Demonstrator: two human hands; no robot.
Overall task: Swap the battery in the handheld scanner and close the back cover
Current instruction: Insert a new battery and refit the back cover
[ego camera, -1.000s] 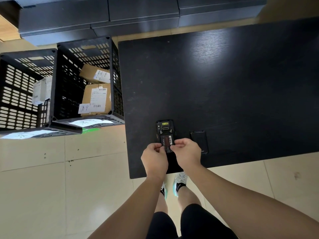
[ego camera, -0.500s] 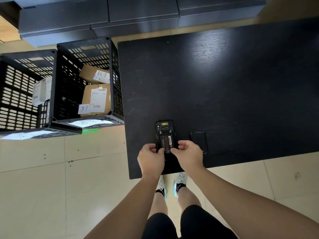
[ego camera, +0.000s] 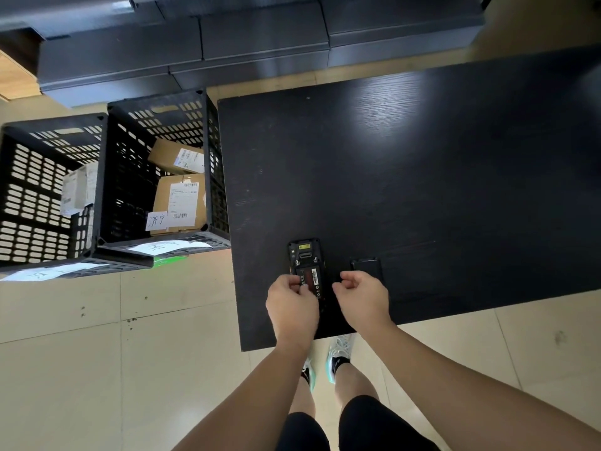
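We see the black handheld scanner (ego camera: 305, 260) lying face down near the front edge of the dark wood-grain table (ego camera: 422, 177), its back open and a black battery with a red label (ego camera: 310, 278) seated in the bay. Our left hand (ego camera: 292, 307) rests on the scanner's left side, fingertips curled against the battery. Our right hand (ego camera: 362, 299) hovers just right of it, fingers loosely curled and holding nothing. The flat black back cover (ego camera: 366, 266) lies just beyond that hand.
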